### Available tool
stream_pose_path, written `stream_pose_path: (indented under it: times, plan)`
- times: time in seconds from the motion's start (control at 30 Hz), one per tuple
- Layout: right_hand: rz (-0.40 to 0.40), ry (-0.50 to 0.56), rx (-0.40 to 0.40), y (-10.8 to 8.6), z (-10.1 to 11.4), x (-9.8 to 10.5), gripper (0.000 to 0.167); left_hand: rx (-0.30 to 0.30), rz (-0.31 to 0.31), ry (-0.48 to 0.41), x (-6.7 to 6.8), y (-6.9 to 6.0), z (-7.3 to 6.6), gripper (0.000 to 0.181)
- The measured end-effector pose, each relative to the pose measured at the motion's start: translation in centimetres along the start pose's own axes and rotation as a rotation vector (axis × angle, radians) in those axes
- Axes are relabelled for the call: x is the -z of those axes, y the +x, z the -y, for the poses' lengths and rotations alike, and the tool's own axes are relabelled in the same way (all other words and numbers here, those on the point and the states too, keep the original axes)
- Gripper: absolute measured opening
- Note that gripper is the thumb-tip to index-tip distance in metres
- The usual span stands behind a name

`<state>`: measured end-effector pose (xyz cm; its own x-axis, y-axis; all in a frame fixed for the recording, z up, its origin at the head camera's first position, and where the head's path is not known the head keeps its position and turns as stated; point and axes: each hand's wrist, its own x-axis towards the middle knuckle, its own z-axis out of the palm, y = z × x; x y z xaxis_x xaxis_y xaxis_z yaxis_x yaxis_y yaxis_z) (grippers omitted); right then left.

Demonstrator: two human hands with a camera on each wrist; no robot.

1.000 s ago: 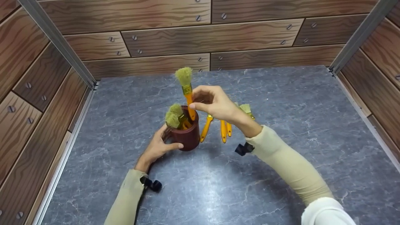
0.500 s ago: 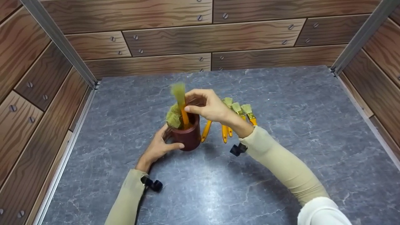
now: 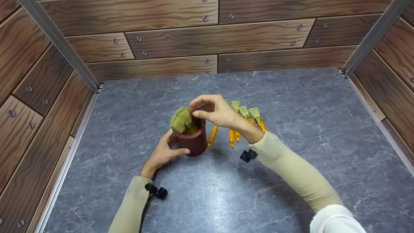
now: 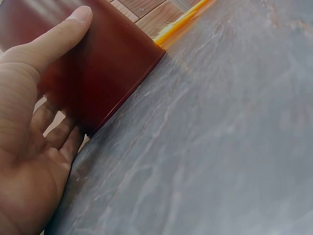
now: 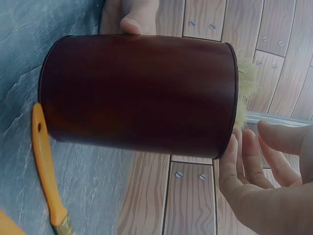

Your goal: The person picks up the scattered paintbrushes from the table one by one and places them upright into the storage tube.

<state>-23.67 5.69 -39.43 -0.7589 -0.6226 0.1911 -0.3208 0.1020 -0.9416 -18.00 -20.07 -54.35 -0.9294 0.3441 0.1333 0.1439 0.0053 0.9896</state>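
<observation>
A dark reddish-brown cylindrical cup (image 3: 194, 145) stands upright on the table, with several paintbrushes (image 3: 182, 120) in it, bristles up. My left hand (image 3: 163, 151) holds the cup's left side. In the left wrist view its thumb lies along the wall of the cup (image 4: 112, 63), fingers behind. By the cup's far right rim is my right hand (image 3: 221, 111). The right wrist view shows thumb and fingers of that hand (image 5: 266, 191) apart, with nothing between them and fingertips close to the rim. Brush handles inside the cup are mostly hidden.
Several orange-handled paintbrushes (image 3: 232, 138) lie on the grey marbled table (image 3: 207, 200) right of the cup, partly under my right hand and wrist. One handle (image 3: 212, 136) lies close beside the cup. Wood-patterned panels (image 3: 213, 38) wall the back and sides.
My right hand lowered a paintbrush, bristles up, into the cup and let go of it. The brush now sits among the others. My left hand stayed on the cup.
</observation>
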Motion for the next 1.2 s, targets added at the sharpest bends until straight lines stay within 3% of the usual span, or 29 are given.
stream_pose_path:
  times: [0.47,0.73,1.2]
  plan:
    - [-0.091,-0.047,-0.048,-2.5,-0.7,3.1,0.025,0.013,-0.024,0.037,0.0,-0.1,-0.1,0.088]
    - [-0.172,-0.064,-0.097,-3.8,-1.8,5.4,0.027,0.005,-0.02,0.003,0.0,-0.1,0.0,0.089]
    - [-0.198,-0.15,-0.184,-6.6,-4.1,8.4,0.028,0.005,-0.02,0.035,0.0,-0.1,0.0,0.09]
